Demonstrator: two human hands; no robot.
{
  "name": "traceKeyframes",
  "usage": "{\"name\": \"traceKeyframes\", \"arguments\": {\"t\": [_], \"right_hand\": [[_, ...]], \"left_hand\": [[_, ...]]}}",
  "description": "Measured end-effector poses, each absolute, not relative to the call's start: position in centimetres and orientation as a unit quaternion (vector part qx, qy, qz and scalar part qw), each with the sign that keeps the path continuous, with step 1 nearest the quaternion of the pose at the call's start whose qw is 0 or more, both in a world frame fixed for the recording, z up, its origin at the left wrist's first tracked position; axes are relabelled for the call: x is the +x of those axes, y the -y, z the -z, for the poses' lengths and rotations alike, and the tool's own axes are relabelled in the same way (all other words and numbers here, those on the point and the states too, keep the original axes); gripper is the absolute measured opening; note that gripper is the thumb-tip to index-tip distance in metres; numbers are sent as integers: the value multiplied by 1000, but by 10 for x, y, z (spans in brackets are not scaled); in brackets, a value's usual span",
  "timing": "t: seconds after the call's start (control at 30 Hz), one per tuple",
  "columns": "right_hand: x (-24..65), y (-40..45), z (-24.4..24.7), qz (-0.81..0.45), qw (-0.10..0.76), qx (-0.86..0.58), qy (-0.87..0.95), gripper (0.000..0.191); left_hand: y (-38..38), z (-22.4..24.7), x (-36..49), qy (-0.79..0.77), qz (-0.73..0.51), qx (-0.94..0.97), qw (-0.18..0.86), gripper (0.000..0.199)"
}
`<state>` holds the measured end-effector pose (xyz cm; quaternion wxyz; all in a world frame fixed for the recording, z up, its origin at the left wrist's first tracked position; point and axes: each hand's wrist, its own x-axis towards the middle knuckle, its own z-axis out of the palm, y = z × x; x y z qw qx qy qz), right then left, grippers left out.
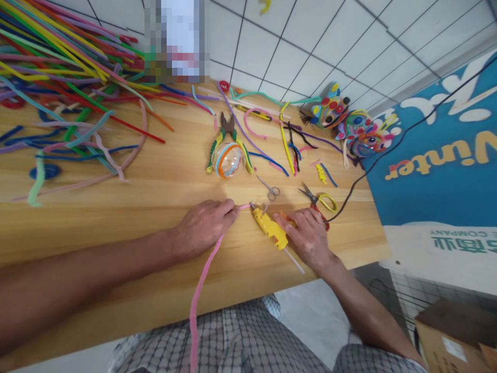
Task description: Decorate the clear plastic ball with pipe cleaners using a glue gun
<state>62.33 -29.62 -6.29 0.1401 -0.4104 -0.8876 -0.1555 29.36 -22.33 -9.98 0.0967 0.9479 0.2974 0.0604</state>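
Observation:
My left hand [209, 223] pinches a pink pipe cleaner [202, 274] close to one end. The long part of it hangs down over the table's front edge. In my right hand [308, 235] is a yellow hot glue gun [269, 228], its nozzle at the short pink end that sticks out from my left fingers. A clear glue stick [294, 260] juts from the gun's back. Beyond my hands stands a clear ball [230, 160] ringed with orange, white and blue bands, between the handles of green-and-yellow pliers [228, 124].
Small scissors [273, 192] and yellow-and-red-handled scissors [310, 194] lie near the glue gun. A black cord [351, 189] runs up to the right. Loose pipe cleaners [77, 88] heap at the left. Colourful decorated balls [359, 129] sit by the tiled wall.

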Motion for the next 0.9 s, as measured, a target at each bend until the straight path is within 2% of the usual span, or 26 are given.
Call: {"name": "traceKeyframes", "arguments": {"t": [0.4,0.6,0.8,0.9], "right_hand": [[636,299,68,153,161,-438,871,58],[623,305,65,150,166,-429,875,46],[624,305,65,143,131,-432,881,50],[625,305,64,141,133,-428,882,44]], "left_hand": [[225,97,292,-286,-81,953,60,38],[226,99,291,-293,-94,948,76,37],[225,95,292,-293,-73,950,76,38],[225,94,293,-287,-66,954,61,39]]}}
